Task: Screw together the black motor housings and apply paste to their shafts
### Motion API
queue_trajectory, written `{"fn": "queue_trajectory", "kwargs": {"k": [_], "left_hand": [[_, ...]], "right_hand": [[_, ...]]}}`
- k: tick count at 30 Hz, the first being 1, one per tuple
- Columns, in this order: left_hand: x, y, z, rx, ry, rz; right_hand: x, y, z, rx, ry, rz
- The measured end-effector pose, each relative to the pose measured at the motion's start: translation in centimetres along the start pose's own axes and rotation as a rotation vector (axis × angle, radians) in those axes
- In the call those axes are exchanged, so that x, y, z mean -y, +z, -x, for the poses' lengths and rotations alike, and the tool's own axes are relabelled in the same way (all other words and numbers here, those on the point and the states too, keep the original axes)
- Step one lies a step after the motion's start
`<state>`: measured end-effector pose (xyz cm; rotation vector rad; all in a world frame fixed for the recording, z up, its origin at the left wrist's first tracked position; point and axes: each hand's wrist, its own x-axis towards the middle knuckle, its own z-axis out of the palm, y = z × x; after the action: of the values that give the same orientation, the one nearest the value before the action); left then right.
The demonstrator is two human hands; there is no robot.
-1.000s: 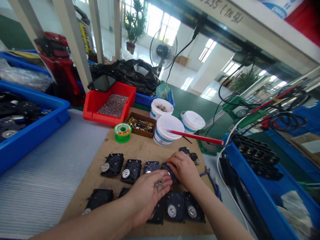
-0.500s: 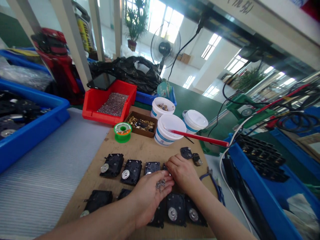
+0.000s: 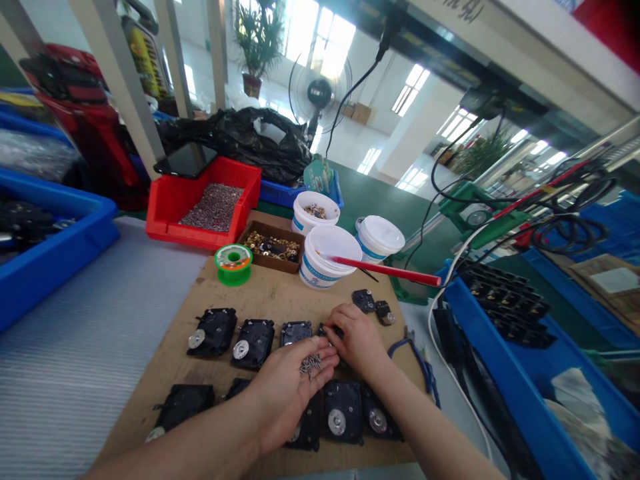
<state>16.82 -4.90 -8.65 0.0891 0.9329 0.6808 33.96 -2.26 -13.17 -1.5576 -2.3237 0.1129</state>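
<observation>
My left hand (image 3: 287,383) lies palm up over the cardboard sheet (image 3: 180,333), its fingers extended, cradling a small pile of screws (image 3: 311,364). Just beyond its fingertips, my right hand (image 3: 353,333) bends down over a black module (image 3: 323,329) in the back row, fingers pinched together; whatever is between the fingertips is too small to make out. Other black modules with silver discs, such as one at the back left (image 3: 214,331) and one at the front (image 3: 343,412), lie in two rows, partly covered by my hands and forearms.
Behind the modules stand a green solder spool (image 3: 233,273), a brown box of brass parts (image 3: 273,267), white tubs (image 3: 320,277) and a red bin of screws (image 3: 255,190). Blue-handled pliers (image 3: 425,370) lie at right. Blue crates (image 3: 45,267) flank both sides.
The whole view has shifted, with the bench items appearing farther left. Both hands keep nearly the same pose over the same modules, and the screws still rest in my left palm.
</observation>
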Motion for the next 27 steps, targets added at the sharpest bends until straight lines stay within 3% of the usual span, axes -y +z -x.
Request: {"fn": "queue_trajectory", "kwargs": {"k": [5, 8, 10, 14, 17, 20, 27], "left_hand": [[-0.1, -0.2, 0.1, 0.007, 0.002, 0.02], [-0.2, 0.0, 0.5, 0.022, 0.027, 0.046], [-0.2, 0.3, 0.9, 0.006, 0.013, 0.02], [0.5, 0.4, 1.8, -0.028, 0.0, -0.085], [1.4, 0.0, 2.3, -0.014, 0.06, -0.128], [2.0, -0.3, 2.4, -0.034, 0.023, -0.157], [2.2, 0.0, 2.3, -0.028, -0.028, -0.109]], "right_hand": [[0.8, -2.1, 0.6, -0.016, 0.033, -0.113], [4.1, -4.1, 2.0, -0.064, 0.043, -0.177], [6.9, -4.9, 2.9, -0.016, -0.035, -0.287], [10.2, -4.8, 4.0, 0.059, -0.072, -0.2], [10.5, -4.7, 4.1, 0.187, 0.008, -0.176], [10.3, -5.1, 3.9, 0.3, 0.085, -0.225], [10.3, -4.8, 4.4, 0.243, 0.084, -0.284]]}}
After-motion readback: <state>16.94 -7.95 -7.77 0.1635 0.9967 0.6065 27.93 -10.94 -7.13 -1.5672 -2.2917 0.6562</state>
